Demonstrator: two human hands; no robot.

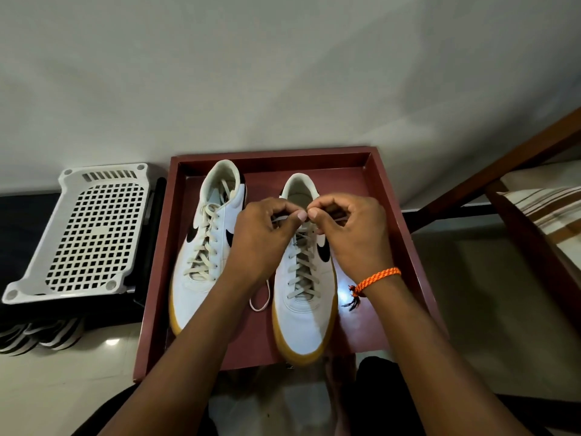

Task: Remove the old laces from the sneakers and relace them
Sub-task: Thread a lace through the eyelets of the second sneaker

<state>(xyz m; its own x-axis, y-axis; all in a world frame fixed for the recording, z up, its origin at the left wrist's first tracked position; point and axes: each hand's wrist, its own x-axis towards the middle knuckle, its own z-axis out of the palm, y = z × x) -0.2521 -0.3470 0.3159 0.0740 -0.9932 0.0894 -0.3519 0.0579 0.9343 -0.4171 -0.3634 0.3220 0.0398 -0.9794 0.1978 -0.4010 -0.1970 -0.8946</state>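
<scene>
Progress check: both white sneakers sit side by side, toes toward the person, in a maroon tray (374, 190) on the floor, against the wall. Left sneaker (204, 247) is fully laced, cream lace crossed through every eyelet row, loose ends tucked near the collar. Right sneaker (305, 287) is also laced through all visible rows; both hands are at its top eyelets. Left hand (261, 237) has fingers curled, thumb and forefinger pinching the lace (300, 272) near the tongue. Right hand (349, 228) is likewise curled and pinching the same lace's other strand; thumbs nearly touching each other. A loop of lace end (261, 297) hangs down onto the tray between the two shoes. Can't tell from this view whether these are the old laces about to come out or replacements being finished; no spare lace lies anywhere in sight. My read: either unlacing is just starting on the right sneaker, or it's the final knot. If the former, nearly everything remains. Orange thread bracelet (375, 280) on the right wrist; white perforated plastic rack (91, 234) lies left of the tray.
</scene>
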